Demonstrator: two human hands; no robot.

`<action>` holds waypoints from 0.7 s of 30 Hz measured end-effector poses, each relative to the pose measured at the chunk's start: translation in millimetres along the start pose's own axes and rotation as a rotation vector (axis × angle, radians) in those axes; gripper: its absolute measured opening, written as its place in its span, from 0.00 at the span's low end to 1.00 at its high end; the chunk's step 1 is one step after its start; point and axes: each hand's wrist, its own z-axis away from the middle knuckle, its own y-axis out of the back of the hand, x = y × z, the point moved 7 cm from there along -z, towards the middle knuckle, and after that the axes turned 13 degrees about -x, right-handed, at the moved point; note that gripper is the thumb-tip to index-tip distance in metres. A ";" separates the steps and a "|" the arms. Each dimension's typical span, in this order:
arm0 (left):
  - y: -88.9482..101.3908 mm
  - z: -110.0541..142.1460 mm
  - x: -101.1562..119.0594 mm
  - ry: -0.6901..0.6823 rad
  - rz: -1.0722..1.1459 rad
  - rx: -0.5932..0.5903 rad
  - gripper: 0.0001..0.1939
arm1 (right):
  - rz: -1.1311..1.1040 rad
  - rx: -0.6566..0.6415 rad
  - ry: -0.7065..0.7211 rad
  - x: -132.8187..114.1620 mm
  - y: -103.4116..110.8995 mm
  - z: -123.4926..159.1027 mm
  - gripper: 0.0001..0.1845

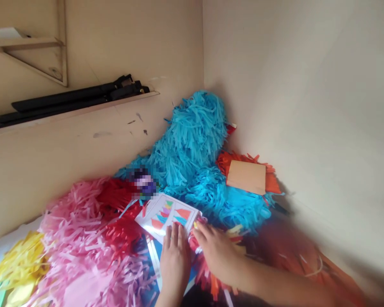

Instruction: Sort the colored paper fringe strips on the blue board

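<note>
A white packet or card (169, 213), printed with coloured fringed shapes, lies tilted on the heap in front of me. My left hand (176, 256) rests flat on its near edge, fingers stretched out side by side. At the packet's right end is my right hand (219, 249), palm down with fingers extended. Under and beside it is a bunch of red, orange and white paper fringe (208, 277); its upper part is hidden by the hand. Whether the fringe goes inside the packet, I cannot tell.
Blue paper fringe (195, 140) is piled up in the corner. Pink (80, 243), red (123, 226) and yellow fringe (25, 260) lie on the left. A tan card (246, 177) rests on orange fringe (273, 181). Long black objects (70, 98) lie on a wall ledge.
</note>
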 end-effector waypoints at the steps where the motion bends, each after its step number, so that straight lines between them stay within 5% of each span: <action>1: -0.7 -0.2 -1.2 0.003 0.000 0.000 0.20 | 0.052 0.026 -0.019 -5.4 -7.6 -2.9 0.29; 6: -2.9 0.6 -2.2 -0.029 0.008 -0.020 0.22 | 0.160 0.067 0.024 -17.5 -33.1 -20.9 0.23; 12: -0.7 4.4 -0.8 -0.015 0.056 0.010 0.21 | -0.002 -0.031 0.309 -8.6 -7.1 -10.6 0.36; 15: -4.5 5.1 -1.6 -0.002 0.068 0.013 0.21 | -0.071 0.011 0.313 6.3 -1.6 9.5 0.37; 21: -10.1 2.1 3.3 0.027 0.045 -0.003 0.21 | 0.001 0.016 0.239 7.2 -37.0 9.4 0.26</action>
